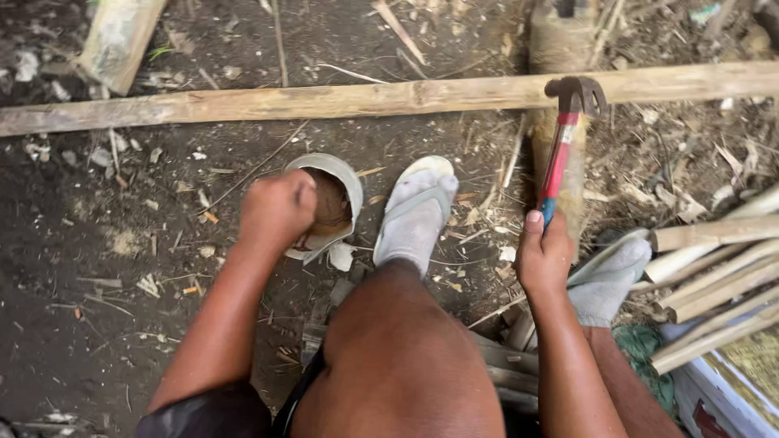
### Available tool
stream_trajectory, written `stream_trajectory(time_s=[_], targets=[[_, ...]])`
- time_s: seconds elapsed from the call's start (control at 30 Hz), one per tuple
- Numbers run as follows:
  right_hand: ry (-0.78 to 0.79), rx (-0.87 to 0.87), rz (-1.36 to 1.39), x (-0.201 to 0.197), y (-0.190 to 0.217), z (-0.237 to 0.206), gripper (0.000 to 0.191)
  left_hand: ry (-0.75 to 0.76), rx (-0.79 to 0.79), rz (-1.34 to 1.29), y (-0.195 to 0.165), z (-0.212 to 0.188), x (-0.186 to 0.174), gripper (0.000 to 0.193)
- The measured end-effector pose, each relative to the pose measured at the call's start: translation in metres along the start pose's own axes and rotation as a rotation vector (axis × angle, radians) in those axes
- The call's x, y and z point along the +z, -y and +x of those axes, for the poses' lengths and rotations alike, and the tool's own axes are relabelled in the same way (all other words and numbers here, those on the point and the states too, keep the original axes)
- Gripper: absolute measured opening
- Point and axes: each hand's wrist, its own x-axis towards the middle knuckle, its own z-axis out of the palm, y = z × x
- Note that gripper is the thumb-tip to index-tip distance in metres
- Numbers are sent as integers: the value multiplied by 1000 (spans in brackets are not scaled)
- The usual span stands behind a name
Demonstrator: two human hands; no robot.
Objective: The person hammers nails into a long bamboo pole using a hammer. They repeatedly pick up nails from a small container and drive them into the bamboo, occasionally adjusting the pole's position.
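A hammer [561, 154] is gripped in the right hand [542, 258], while the left hand [276, 207] is closed at a small can [324, 207].

The hammer head is held just over the long wooden pole [324, 101]. The fist is pressed to the can's rim; what it pinches cannot be told. The can sits on bare earth beside a socked, sandalled foot [415, 212]. No nail is seen in the pole, so nailing appears not yet begun. Cut sticks [714, 276] are stacked at the right.

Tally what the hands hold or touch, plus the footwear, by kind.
Hammer, gripped by the right hand: 1
Round container, under the left hand: 1
Pale sandals over grey socks: 2
Total: 4
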Motion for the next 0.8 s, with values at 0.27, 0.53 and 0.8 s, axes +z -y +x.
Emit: stream_trajectory(time_s=[0.27, 0.53, 0.8], targets=[[174, 98, 29, 13, 36, -21, 39, 361, -149, 255, 15, 9, 72, 19], [189, 151, 54, 15, 36, -23, 41, 476, -428, 148, 7, 10, 82, 32], [181, 227, 121, 10, 41, -15, 41, 324, -455, -108, 26, 3, 90, 21]])
